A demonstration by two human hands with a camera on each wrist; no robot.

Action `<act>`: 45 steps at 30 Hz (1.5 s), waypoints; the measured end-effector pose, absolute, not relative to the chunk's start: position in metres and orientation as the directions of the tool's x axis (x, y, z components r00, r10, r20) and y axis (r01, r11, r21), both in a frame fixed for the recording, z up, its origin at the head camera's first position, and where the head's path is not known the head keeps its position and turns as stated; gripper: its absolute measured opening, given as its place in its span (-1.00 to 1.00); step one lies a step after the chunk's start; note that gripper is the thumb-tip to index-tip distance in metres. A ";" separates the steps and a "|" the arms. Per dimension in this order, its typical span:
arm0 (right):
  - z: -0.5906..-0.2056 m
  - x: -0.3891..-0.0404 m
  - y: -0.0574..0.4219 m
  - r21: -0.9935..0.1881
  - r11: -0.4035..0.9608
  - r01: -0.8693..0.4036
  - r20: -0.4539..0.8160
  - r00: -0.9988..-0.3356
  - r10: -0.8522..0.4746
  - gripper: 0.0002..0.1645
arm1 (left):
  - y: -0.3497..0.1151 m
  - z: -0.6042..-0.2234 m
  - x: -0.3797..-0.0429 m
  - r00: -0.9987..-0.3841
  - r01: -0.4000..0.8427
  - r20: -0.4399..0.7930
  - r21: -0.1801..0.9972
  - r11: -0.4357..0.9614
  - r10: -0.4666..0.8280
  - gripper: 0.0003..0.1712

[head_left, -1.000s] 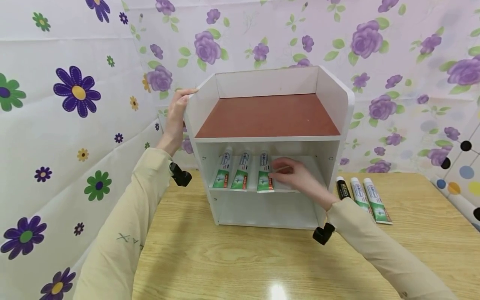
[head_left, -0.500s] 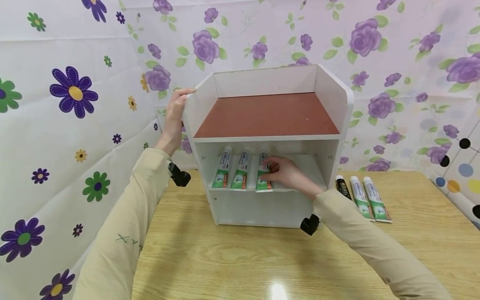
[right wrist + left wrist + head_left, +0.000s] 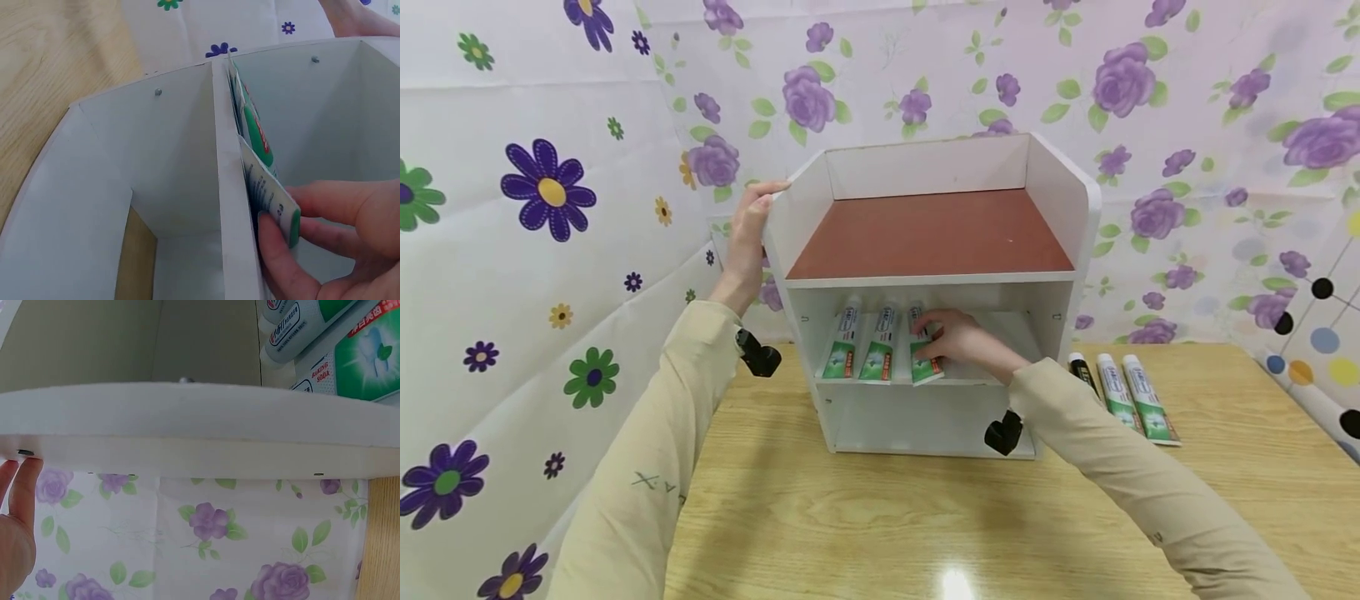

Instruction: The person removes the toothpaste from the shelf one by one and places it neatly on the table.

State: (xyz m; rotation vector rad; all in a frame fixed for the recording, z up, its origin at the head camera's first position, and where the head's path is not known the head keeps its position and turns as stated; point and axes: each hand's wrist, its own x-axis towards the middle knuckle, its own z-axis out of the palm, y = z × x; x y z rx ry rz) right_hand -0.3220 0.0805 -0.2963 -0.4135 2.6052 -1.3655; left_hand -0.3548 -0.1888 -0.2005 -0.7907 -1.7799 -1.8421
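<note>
My left hand rests on the top edge of the left side panel of a small white shelf unit. The left wrist view shows its straight fingers touching the panel's outer face. On the middle shelf, my right hand pinches the rightmost green-and-white toothpaste tube between thumb and fingers. In the right wrist view that toothpaste tube is tilted, one long edge raised off the board. Two similar tubes, the left one and the middle one, lie side by side to its left.
Right of the unit, a black tube and two green-and-white tubes lie on the wooden table. The unit has a red-brown top board and a lower compartment. Flowered cloth hangs behind.
My right hand has moved left from beside the rightmost toothpaste tube, taken hold of it and tipped it. My left hand stays on the side panel.
</note>
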 end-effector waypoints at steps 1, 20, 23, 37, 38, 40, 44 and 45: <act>-0.298 -0.323 0.082 -0.835 0.526 -0.161 -0.024 -0.945 -0.326 -0.52 | -0.188 -0.201 -0.355 -0.734 0.673 0.676 0.737 -0.060 0.066 -0.60; -0.306 -0.303 0.126 -0.992 0.099 0.073 -0.114 -0.845 -0.523 -0.39 | -0.188 -0.205 -0.356 -0.742 0.665 0.666 0.745 -0.043 0.069 -0.61; -0.306 -0.295 0.135 -0.990 0.139 0.027 -0.099 -0.831 -0.547 -0.39 | -0.187 -0.205 -0.356 -0.741 0.667 0.668 0.744 -0.038 0.069 -0.60; -0.311 -0.269 0.191 -0.955 0.231 -0.186 -0.077 -0.599 -0.797 -0.53 | -0.187 -0.200 -0.356 -0.725 0.682 0.683 0.730 -0.052 0.083 -0.58; -0.313 -0.268 0.194 -0.958 0.212 -0.194 -0.071 -0.557 -0.827 -0.54 | -0.187 -0.201 -0.356 -0.727 0.680 0.682 0.731 -0.051 0.083 -0.58; -0.316 -0.267 0.201 -0.962 0.181 -0.203 -0.062 -0.485 -0.873 -0.54 | -0.187 -0.201 -0.356 -0.727 0.680 0.682 0.731 -0.053 0.082 -0.58; -0.323 -0.265 0.212 -0.964 0.169 -0.204 -0.072 -0.415 -0.907 -0.55 | -0.187 -0.202 -0.356 -0.730 0.676 0.679 0.734 -0.067 0.075 -0.59; -0.325 -0.265 0.215 -0.964 0.177 -0.200 -0.081 -0.412 -0.908 -0.55 | -0.187 -0.202 -0.356 -0.731 0.674 0.678 0.735 -0.070 0.074 -0.60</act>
